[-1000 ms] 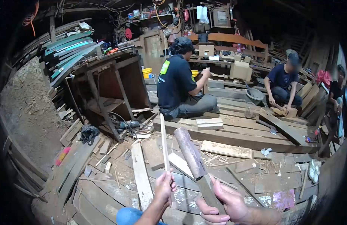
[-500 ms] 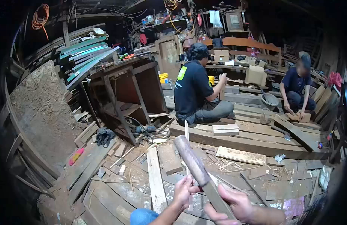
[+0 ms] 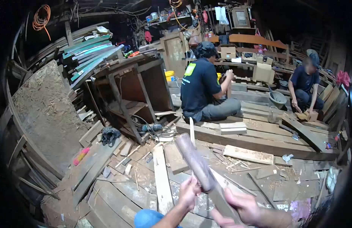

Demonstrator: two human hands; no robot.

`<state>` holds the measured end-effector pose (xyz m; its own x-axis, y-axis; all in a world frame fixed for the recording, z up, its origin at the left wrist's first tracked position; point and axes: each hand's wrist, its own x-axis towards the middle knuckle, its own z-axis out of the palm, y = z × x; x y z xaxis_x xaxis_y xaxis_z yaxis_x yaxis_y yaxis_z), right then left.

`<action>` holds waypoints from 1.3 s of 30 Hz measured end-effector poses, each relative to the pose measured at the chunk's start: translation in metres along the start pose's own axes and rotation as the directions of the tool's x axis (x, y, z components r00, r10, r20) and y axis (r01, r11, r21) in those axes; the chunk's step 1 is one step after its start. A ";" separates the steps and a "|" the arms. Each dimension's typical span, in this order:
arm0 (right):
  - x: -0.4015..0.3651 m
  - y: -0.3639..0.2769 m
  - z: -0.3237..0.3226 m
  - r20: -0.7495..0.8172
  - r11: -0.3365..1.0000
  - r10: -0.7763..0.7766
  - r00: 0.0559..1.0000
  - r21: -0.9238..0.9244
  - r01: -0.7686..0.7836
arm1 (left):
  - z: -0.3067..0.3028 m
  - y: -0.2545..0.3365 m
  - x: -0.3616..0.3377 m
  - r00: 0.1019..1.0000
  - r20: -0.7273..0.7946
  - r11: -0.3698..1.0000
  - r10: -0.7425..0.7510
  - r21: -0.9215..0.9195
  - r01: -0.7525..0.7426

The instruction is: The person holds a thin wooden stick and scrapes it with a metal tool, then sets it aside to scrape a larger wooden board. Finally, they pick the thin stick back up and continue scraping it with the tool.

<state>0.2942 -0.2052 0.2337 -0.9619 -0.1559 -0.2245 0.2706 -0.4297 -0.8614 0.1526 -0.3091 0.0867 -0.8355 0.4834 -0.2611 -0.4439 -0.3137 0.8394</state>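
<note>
My right hand (image 3: 240,207) is wrapped round the flat wooden handle of a mallet-like tool. Its round, worn wooden head (image 3: 193,161) points up and to the left. Just left of the handle, my left hand (image 3: 190,193) is closed in a pinch on a thin pale wood strip (image 3: 192,131), which stands upright behind the tool's head. The strip's lower part is partly hidden by the fingers and the tool. My knee in blue cloth (image 3: 147,218) shows at the bottom edge.
A seated person in a black shirt (image 3: 200,85) is ahead, and another person (image 3: 305,85) crouches at the right. Long beams (image 3: 252,140), a pale board (image 3: 162,178), a power tool (image 3: 152,127) and wood scraps lie around. A wooden cabinet frame (image 3: 140,91) leans at left.
The view has shifted slightly, so the surroundings sit a little lower and further right. Both hands keep their holds, with the tool's head nearly in the same place.
</note>
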 end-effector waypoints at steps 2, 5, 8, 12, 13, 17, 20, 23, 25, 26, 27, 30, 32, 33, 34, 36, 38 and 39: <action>0.008 -0.008 -0.014 0.134 0.967 -0.039 0.990 0.255 0.004 | -0.015 -0.016 0.019 0.993 0.055 0.993 -0.108 0.058 0.105; 0.031 -0.006 -0.038 -0.147 0.995 -0.098 0.984 -0.009 0.098 | -0.001 0.003 0.002 0.991 0.020 0.989 -0.136 0.054 0.134; 0.051 0.012 -0.070 -0.369 0.957 -0.245 0.897 -0.238 0.163 | 0.003 0.002 0.000 0.995 0.034 0.994 -0.095 0.051 0.093; 0.051 0.015 -0.081 -0.452 0.910 -0.288 0.844 -0.403 0.094 | 0.008 0.004 0.000 0.996 0.078 0.997 -0.029 0.071 0.023; 0.050 0.017 -0.083 -0.450 0.898 -0.303 0.840 -0.429 0.094 | 0.009 0.003 -0.001 0.997 0.071 0.997 -0.020 0.078 0.014; 0.052 0.026 -0.090 -0.441 0.800 -0.418 0.795 -0.593 0.092 | 0.014 0.002 -0.003 0.999 0.045 0.993 -0.014 0.121 0.009; 0.054 0.033 -0.096 -0.398 0.639 -0.590 0.703 -0.762 0.105 | 0.014 0.000 -0.002 0.998 0.063 0.976 0.010 0.216 -0.023; 0.055 0.034 -0.098 -0.375 0.558 -0.677 0.633 -0.823 0.109 | 0.014 -0.003 -0.004 0.992 0.126 0.954 0.013 0.297 -0.050; 0.058 0.034 -0.106 -0.393 0.537 -0.706 0.589 -0.840 0.082 | 0.015 -0.008 -0.007 0.980 0.197 0.960 -0.023 0.278 -0.034; 0.059 0.033 -0.109 -0.403 0.525 -0.721 0.564 -0.848 0.065 | 0.016 -0.011 -0.009 0.971 0.237 0.963 -0.042 0.268 -0.024; 0.059 0.031 -0.109 -0.452 0.563 -0.720 0.527 -0.824 0.062 | 0.020 -0.013 -0.013 0.959 0.278 0.951 -0.053 0.307 -0.037; 0.064 0.033 -0.124 -0.496 0.618 -0.770 0.402 -0.738 0.273 | 0.020 -0.030 -0.018 0.915 0.403 0.928 -0.022 0.349 -0.131; 0.057 0.026 -0.123 -0.579 0.731 -0.682 0.447 -0.554 0.397 | 0.021 -0.033 -0.021 0.894 0.445 0.918 -0.044 0.371 -0.139; 0.056 0.024 -0.127 -0.585 0.729 -0.683 0.437 -0.522 0.442 | 0.022 -0.035 -0.022 0.892 0.449 0.915 -0.051 0.378 -0.138; 0.055 0.022 -0.129 -0.589 0.724 -0.685 0.429 -0.488 0.487 | 0.022 -0.037 -0.023 0.891 0.450 0.913 -0.055 0.385 -0.138; 0.051 0.017 -0.134 -0.624 0.735 -0.662 0.415 -0.434 0.521 | 0.020 -0.039 -0.022 0.878 0.472 0.905 -0.073 0.402 -0.141; 0.050 0.015 -0.144 -0.654 0.747 -0.641 0.402 -0.412 0.522 | 0.022 -0.041 -0.022 0.871 0.488 0.886 -0.055 0.427 -0.183; 0.045 0.010 -0.144 -0.656 0.776 -0.614 0.439 -0.398 0.490 | 0.024 -0.039 -0.025 0.881 0.468 0.862 -0.072 0.474 -0.181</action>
<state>0.2482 -0.0891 0.1493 -0.6130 0.7790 0.1316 -0.2764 -0.0554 -0.9595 0.1989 -0.2893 0.0720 -0.5523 0.8309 -0.0678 -0.0775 0.0298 0.9965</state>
